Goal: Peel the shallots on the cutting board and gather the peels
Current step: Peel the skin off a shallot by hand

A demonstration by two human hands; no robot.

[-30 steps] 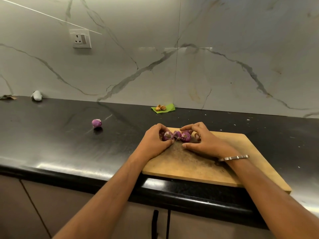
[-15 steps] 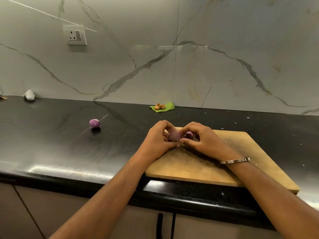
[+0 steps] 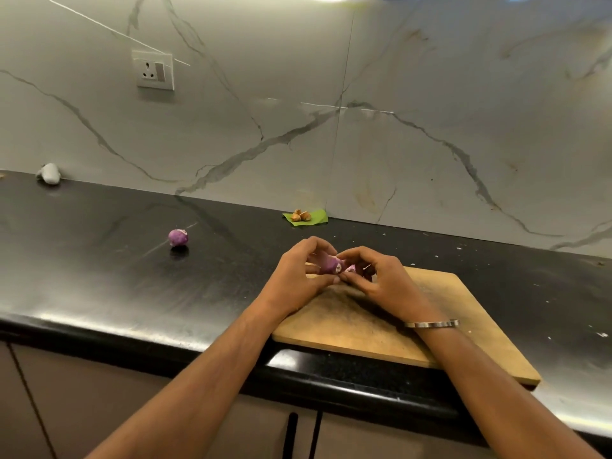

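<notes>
- A person's left hand [image 3: 298, 276] and right hand [image 3: 385, 281] meet over the far left corner of a wooden cutting board [image 3: 440, 329] on a black table [image 3: 99, 283].
- The left hand's grip is curled round a purple shallot [image 3: 331, 265], thumb below and fingers arched over the top; the bulb's pale cut end faces the camera.
- The right hand's grip pinches at the same shallot, its thumb and forefinger tips meeting the bulb from the right.
- A second bit of purple [image 3: 351, 268], another shallot or a peel, shows just behind the right thumb; it cannot be told which, as the fingers hide most of it.
- A silver bangle [image 3: 432, 324] sits on the right wrist, above the board.
- One lone shallot [image 3: 178, 237] lies on the table well to the left of the board, apart from both hands.
- Near the wall, a green leaf [image 3: 314, 217] carries a few small brown pieces [image 3: 300, 215].
- A pale grey lump [image 3: 49, 173] rests at the far left of the table, against the marble-patterned wall [image 3: 397, 144], which also bears a white socket [image 3: 155, 70].
- White flecks are scattered on the table to the right of the board.
</notes>
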